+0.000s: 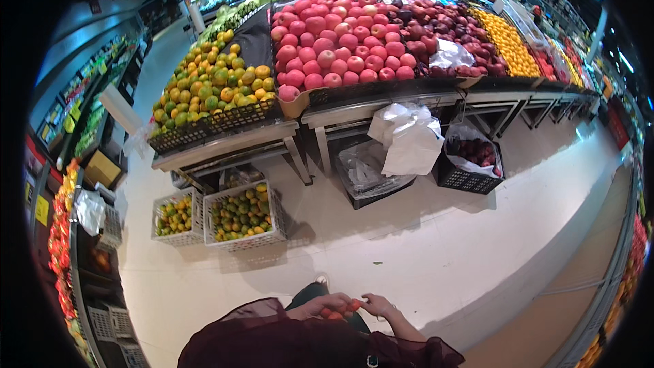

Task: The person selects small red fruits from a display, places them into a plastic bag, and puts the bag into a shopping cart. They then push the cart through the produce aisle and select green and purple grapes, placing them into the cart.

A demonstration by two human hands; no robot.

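Note:
In front of my body, low in the head view, my left hand holds several small round red-orange fruits, possibly tomatoes. One of these red-orange fruits lies at the fingertips, nearest my right hand. My right hand reaches in from the right with bent fingers beside that fruit. Whether its fingertips grip the fruit or only touch it is too small to tell. My sleeves and top hide part of the left palm.
Ahead stands a produce display with green-orange citrus, pink-red apples and dark red fruit. On the floor before it are white citrus crates, a plastic-lined black crate and another black crate. Shelving curves along the right.

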